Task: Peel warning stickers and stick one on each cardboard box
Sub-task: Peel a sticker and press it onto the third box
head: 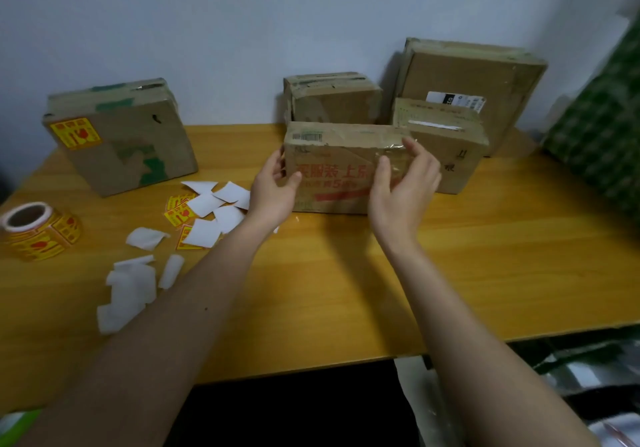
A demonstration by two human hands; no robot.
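Both hands are wrapped round a brown box with red writing.

The left hand (273, 187) grips the left edge of the box (332, 169) and the right hand (403, 183) its front; a red "5" can be read. A yellow warning sticker (75, 134) is seen on the box at 10 o'clock (121, 135). The sticker roll (38, 230) and white backing scraps (214, 211) are laid at 9 o'clock on the table (450, 273).
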